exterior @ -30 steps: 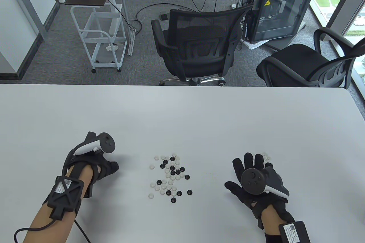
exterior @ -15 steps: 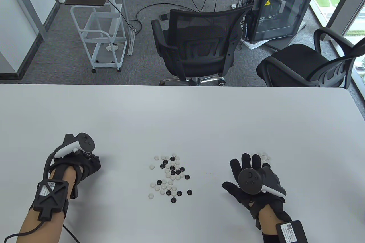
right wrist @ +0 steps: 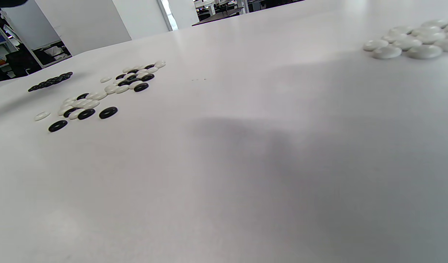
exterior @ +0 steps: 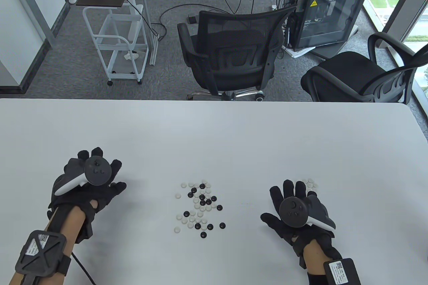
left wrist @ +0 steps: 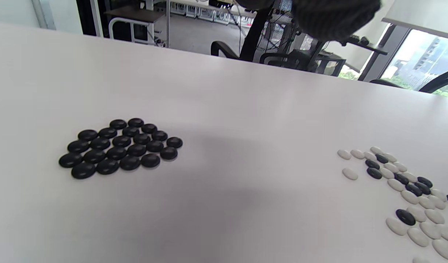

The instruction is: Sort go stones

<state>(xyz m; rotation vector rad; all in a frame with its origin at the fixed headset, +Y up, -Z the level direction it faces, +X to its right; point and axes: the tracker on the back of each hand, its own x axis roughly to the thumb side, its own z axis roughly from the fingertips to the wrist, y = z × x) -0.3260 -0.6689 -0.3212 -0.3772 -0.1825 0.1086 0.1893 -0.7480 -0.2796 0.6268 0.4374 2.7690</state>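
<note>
Mixed stones (exterior: 200,207) lie mid-counter (exterior: 214,131); black pile (left wrist: 120,148) sits under the left grip (exterior: 87,181), white pile (exterior: 310,183) by the right grip (exterior: 294,206). Both grips splayed wide, empty, likely resting between picks.

White table (exterior: 214,131), scattered Go stones (exterior: 200,208)

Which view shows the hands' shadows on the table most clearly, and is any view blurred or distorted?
Left wrist view: a soft grey shadow lies on the table between the black stone group and the mixed pile; sharp overall. Right wrist view: a broad dim shadow at centre; the white stones look slightly soft. Table view: even light, faint shadows, bright windows at the right edge.
</note>
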